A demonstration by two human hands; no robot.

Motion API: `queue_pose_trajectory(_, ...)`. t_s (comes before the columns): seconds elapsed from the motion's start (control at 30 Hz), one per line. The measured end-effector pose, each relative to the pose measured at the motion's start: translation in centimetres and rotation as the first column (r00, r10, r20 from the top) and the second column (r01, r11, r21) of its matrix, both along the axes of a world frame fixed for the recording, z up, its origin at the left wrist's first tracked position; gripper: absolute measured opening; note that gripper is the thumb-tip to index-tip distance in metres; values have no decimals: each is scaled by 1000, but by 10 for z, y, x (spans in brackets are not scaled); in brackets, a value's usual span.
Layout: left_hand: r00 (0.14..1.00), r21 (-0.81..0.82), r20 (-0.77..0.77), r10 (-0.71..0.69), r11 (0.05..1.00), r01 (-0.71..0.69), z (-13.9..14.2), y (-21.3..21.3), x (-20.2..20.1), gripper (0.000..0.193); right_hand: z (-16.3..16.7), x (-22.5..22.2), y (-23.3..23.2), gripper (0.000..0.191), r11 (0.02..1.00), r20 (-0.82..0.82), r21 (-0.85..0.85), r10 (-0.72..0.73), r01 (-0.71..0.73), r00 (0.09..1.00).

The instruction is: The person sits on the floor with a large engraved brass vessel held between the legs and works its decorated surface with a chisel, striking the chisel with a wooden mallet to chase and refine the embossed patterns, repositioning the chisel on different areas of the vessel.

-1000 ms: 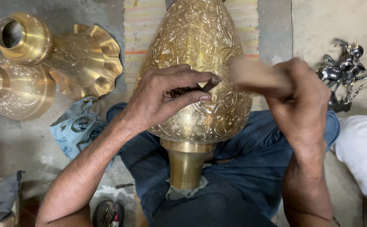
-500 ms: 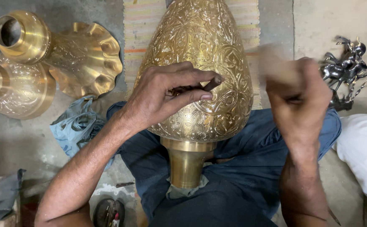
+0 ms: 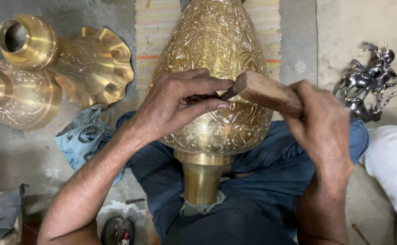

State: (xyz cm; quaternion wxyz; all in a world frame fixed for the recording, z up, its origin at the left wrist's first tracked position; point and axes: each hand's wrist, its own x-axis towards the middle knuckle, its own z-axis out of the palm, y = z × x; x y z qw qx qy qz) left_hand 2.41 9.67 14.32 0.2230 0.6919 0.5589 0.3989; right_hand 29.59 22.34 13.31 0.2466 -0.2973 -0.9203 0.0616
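The engraved brass vase (image 3: pixel 214 77) lies across the person's lap, its long axis running away from the body, narrow neck toward the belly and wide body toward the striped mat (image 3: pixel 151 41). The left hand (image 3: pixel 176 106) rests on its upper side, fingers closed round a thin chisel (image 3: pixel 228 94) pointing right. The right hand (image 3: pixel 321 124), just beside it, grips a wooden mallet (image 3: pixel 266 93) whose head meets the chisel's end. More brass pieces (image 3: pixel 62 63) lie on the floor (image 3: pixel 298 45) at the far left, a metal figurine (image 3: pixel 371 79) at the right.
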Motion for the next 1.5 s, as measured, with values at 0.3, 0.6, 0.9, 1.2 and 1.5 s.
queue_pose_trajectory(0.3,997,-36,75,20,999,-17,2,-1,-3,35,-23,8,3,12,734,-843,-523,-371,-433,390)
queue_pose_trajectory(0.6,996,-52,85,10,999,-6,7,1,-6,36,11,-2,1,26,991,-69,-132,-31,22,997)
queue_pose_trajectory(0.9,995,-83,96,1,997,7,6,3,-5,34,30,-9,2,25,975,-79,-219,-42,24,996)
queue_pose_trajectory(1.2,996,-113,88,12,994,-2,4,4,-7,36,23,-11,6,19,962,-183,-274,-42,-10,982)
queue_pose_trajectory(1.5,980,-104,193,50,994,-30,2,3,-4,36,20,-6,3,24,848,-292,-531,-179,-3,940)
